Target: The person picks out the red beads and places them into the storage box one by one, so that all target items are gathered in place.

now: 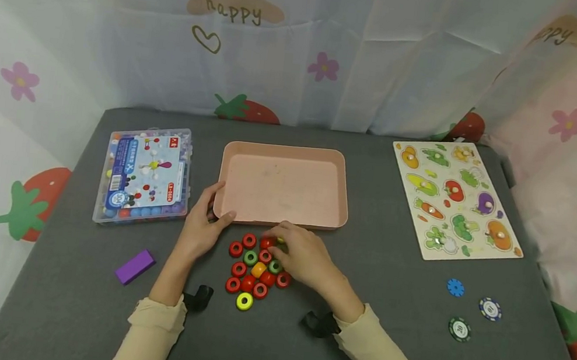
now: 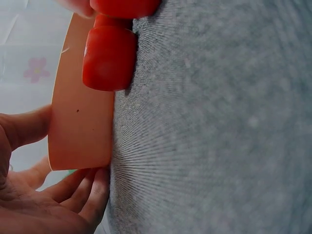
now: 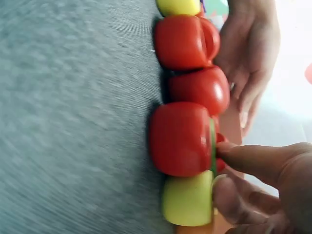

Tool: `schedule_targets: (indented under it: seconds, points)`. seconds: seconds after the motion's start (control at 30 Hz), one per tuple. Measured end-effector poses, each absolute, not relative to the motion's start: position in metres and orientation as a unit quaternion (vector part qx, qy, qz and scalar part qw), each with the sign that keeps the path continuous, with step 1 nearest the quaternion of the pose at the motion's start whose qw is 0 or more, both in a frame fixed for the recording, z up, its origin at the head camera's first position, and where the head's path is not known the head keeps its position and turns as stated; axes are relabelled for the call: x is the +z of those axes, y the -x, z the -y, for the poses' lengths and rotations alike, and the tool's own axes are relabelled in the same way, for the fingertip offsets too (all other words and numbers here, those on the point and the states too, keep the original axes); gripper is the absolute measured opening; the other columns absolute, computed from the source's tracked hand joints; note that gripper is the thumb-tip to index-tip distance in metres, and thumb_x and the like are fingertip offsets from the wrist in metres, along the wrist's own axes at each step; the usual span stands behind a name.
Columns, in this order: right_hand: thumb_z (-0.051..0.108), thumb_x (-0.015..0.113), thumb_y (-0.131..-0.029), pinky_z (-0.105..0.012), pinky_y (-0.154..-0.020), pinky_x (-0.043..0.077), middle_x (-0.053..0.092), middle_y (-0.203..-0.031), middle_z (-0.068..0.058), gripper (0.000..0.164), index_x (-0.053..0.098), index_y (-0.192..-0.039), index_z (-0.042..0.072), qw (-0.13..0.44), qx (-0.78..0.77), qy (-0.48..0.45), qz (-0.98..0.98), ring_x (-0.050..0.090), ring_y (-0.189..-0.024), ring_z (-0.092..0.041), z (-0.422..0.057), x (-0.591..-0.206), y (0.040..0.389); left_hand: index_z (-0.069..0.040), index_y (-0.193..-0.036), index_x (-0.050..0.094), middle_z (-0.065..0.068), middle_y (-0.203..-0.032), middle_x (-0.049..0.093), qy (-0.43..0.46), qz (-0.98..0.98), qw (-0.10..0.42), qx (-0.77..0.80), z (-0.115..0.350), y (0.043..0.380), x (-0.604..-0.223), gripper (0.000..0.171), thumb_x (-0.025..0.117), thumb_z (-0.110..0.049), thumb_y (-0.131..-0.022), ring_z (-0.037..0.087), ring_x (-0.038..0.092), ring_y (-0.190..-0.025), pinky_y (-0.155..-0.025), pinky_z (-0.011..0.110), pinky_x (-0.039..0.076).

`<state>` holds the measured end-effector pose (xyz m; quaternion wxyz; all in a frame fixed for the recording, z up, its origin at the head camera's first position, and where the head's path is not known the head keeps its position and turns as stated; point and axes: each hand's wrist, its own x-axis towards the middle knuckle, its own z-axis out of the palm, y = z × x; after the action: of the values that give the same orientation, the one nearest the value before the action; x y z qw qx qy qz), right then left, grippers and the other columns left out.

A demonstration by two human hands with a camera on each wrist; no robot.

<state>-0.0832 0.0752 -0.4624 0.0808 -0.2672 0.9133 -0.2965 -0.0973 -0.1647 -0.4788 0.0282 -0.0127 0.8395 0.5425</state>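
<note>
A pink tray (image 1: 286, 150) stands mid-table on grey cloth. My left hand (image 1: 204, 227) holds its front-left corner, thumb on the front wall and fingers along the side; the left wrist view shows the tray's wall (image 2: 80, 126) between the thumb and fingers of the left hand (image 2: 48, 204). A cluster of red, green and yellow ring beads (image 1: 252, 270) lies just in front of the tray. My right hand (image 1: 301, 257) is curled over the cluster's far end. Its fingertips (image 3: 243, 156) pinch at a yellow-green bead (image 3: 187, 200) beside a red bead (image 3: 180, 139).
A clear plastic box of small beads (image 1: 145, 175) sits left of the tray, with a purple block (image 1: 134, 266) in front of it. A vegetable peg puzzle (image 1: 455, 200) lies at the right. Near it are a blue gear (image 1: 455, 287) and two chips (image 1: 489, 308). Printed curtains surround the table.
</note>
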Motion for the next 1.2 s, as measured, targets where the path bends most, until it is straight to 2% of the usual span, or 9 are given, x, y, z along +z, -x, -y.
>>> schedule_targets:
  seconds: [0.07, 0.13, 0.37, 0.5, 0.63, 0.8, 0.93, 1.07, 1.2]
  points:
    - [0.02, 0.073, -0.092, -0.037, -0.087, 0.054, 0.069, -0.12, 0.005, 0.029, 0.071, -0.122, 0.022, 0.081, -0.294, 0.266, -0.914, 0.066, -0.103, -0.015, -0.075, -0.465, 0.084, -0.014, -0.156, 0.032, 0.019, -0.156, 0.038, 0.013, -0.839, 0.027, 0.543, 0.165, 0.097, -0.479, 0.071, 0.069, -0.017, -0.096, 0.034, 0.043, -0.138, -0.111, 0.052, 0.038]
    - [0.021, 0.073, -0.092, -0.036, -0.086, 0.054, 0.07, -0.118, 0.004, 0.029, 0.071, -0.121, 0.021, 0.073, -0.297, 0.272, -0.912, 0.067, -0.102, -0.015, -0.075, -0.468, 0.084, -0.014, -0.156, 0.032, 0.02, -0.155, 0.039, 0.015, -0.839, 0.027, 0.543, 0.165, 0.096, -0.479, 0.07, 0.069, -0.017, -0.096, 0.034, 0.044, -0.137, -0.11, 0.052, 0.039]
    - [0.013, 0.071, -0.091, -0.026, -0.065, 0.049, 0.067, -0.1, 0.005, 0.024, 0.072, -0.115, 0.013, 0.044, -0.426, 0.289, -0.856, 0.056, -0.071, -0.012, -0.077, -0.467, 0.099, -0.014, -0.155, 0.033, 0.02, -0.153, 0.042, 0.018, -0.841, 0.028, 0.54, 0.165, 0.096, -0.481, 0.07, 0.069, -0.016, -0.095, 0.035, 0.046, -0.134, -0.108, 0.052, 0.04]
    - [0.008, 0.068, -0.091, -0.027, -0.07, 0.052, 0.067, -0.098, 0.003, 0.023, 0.072, -0.113, 0.009, 0.028, -0.502, 0.252, -0.827, 0.057, -0.076, -0.012, -0.078, -0.463, 0.12, -0.016, -0.155, 0.034, 0.018, -0.153, 0.041, 0.025, -0.839, 0.03, 0.543, 0.165, 0.097, -0.48, 0.069, 0.069, -0.016, -0.095, 0.034, 0.046, -0.134, -0.109, 0.051, 0.04]
    - [0.007, 0.07, -0.091, -0.032, -0.077, 0.054, 0.069, -0.097, -0.003, 0.023, 0.071, -0.114, 0.006, 0.028, -0.507, 0.193, -0.84, 0.061, -0.082, -0.016, -0.076, -0.464, 0.145, -0.016, -0.155, 0.033, 0.017, -0.156, 0.039, 0.028, -0.838, 0.031, 0.543, 0.165, 0.096, -0.479, 0.069, 0.069, -0.016, -0.095, 0.033, 0.045, -0.136, -0.11, 0.052, 0.039]
    - [0.009, 0.073, -0.09, -0.032, -0.076, 0.054, 0.074, -0.096, -0.008, 0.019, 0.075, -0.109, 0.006, 0.064, -0.478, 0.13, -0.866, 0.067, -0.083, -0.02, -0.073, -0.472, 0.168, -0.015, -0.155, 0.032, 0.018, -0.156, 0.038, 0.027, -0.837, 0.033, 0.546, 0.163, 0.096, -0.479, 0.07, 0.069, -0.016, -0.096, 0.034, 0.044, -0.137, -0.11, 0.052, 0.039]
    - [0.015, 0.074, -0.091, -0.031, -0.075, 0.051, 0.072, -0.098, -0.008, 0.015, 0.078, -0.103, 0.007, 0.075, -0.461, 0.095, -0.879, 0.065, -0.086, -0.02, -0.07, -0.477, 0.174, -0.016, -0.155, 0.033, 0.017, -0.156, 0.038, 0.03, -0.836, 0.032, 0.547, 0.162, 0.095, -0.478, 0.069, 0.068, -0.015, -0.096, 0.033, 0.043, -0.138, -0.109, 0.052, 0.04]
    - [0.016, 0.074, -0.091, -0.032, -0.073, 0.05, 0.069, -0.097, -0.008, 0.013, 0.079, -0.1, 0.007, 0.061, -0.465, 0.079, -0.879, 0.063, -0.084, -0.021, -0.069, -0.478, 0.174, -0.016, -0.155, 0.033, 0.017, -0.157, 0.037, 0.031, -0.838, 0.03, 0.545, 0.162, 0.095, -0.477, 0.069, 0.069, -0.016, -0.096, 0.033, 0.042, -0.139, -0.109, 0.051, 0.04]
    - [0.013, 0.074, -0.091, -0.031, -0.073, 0.051, 0.067, -0.094, -0.008, 0.014, 0.075, -0.103, 0.006, 0.011, -0.472, 0.115, -0.874, 0.061, -0.081, -0.02, -0.069, -0.476, 0.171, -0.016, -0.155, 0.033, 0.017, -0.157, 0.036, 0.031, -0.838, 0.031, 0.544, 0.163, 0.096, -0.476, 0.07, 0.069, -0.016, -0.096, 0.033, 0.04, -0.14, -0.111, 0.052, 0.039]
